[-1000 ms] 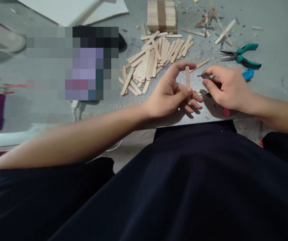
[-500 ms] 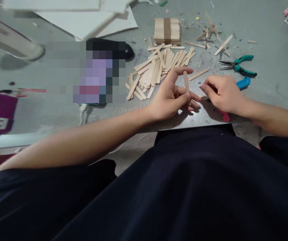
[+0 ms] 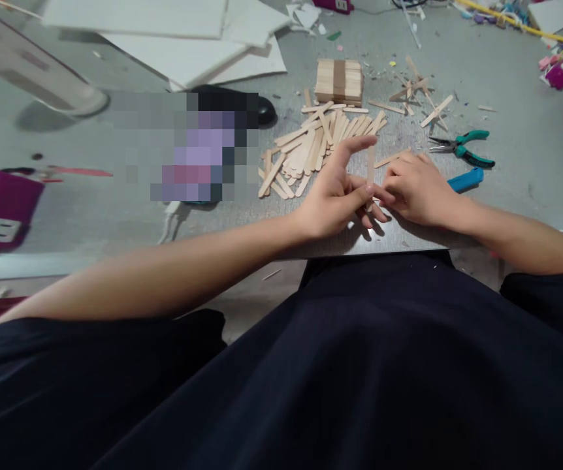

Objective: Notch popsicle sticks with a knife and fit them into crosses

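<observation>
My left hand pinches an upright wooden craft stick between thumb and fingers, with the index finger stretched out beside its top. Close against it, my right hand has its fingers curled together at the left fingertips; what they grip is hidden. A blue tool handle, perhaps a cutter, shows beyond the right hand, partly covered by it. One loose craft stick lies just behind the hands. Farther back spreads a heap of craft sticks.
A banded bundle of sticks stands behind the heap. Teal-handled pliers lie at right, near crossed sticks. White boards, a black mouse-like object and a purple socket box are at left.
My right hand has moved left, up against the left fingertips. The left hand still holds its craft stick. The view has tilted, showing more of the table's far side.
</observation>
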Action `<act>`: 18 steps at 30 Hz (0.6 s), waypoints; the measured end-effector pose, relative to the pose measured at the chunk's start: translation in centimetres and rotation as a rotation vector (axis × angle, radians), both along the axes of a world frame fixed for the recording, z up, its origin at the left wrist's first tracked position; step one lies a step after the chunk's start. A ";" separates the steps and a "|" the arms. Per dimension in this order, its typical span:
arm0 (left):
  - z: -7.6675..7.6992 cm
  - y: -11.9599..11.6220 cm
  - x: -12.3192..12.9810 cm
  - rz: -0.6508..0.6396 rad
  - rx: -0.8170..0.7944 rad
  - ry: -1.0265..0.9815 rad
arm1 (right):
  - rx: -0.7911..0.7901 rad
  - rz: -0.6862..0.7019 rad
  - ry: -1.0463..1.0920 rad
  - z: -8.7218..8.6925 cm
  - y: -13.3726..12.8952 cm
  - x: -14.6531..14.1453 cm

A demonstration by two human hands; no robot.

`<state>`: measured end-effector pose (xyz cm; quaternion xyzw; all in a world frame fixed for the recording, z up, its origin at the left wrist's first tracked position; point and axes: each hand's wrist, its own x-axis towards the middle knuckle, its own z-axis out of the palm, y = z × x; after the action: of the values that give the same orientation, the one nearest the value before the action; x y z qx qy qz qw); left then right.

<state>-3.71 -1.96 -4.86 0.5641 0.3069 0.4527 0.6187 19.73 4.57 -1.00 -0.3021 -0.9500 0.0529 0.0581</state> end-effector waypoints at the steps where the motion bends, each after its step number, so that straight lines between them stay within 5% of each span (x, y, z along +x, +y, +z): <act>1: 0.1 0.0 0.1 0.000 0.005 -0.008 | 0.001 -0.001 -0.031 0.0 -0.3 -0.3; 7: 0.4 0.2 -0.5 0.049 0.100 -0.007 | -0.011 -0.059 -0.047 -0.2 -0.4 -0.8; 13: 1.3 -0.2 -0.8 0.228 0.105 -0.034 | -0.217 -0.130 0.428 0.9 1.2 1.8; 18: 1.8 -0.8 -0.5 0.185 0.069 -0.026 | -0.386 -0.030 0.668 1.1 0.4 2.4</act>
<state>-4.22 -2.73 -3.03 0.5482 0.3337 0.5256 0.5584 22.09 5.00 0.05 -0.2873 -0.8469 0.3254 0.3071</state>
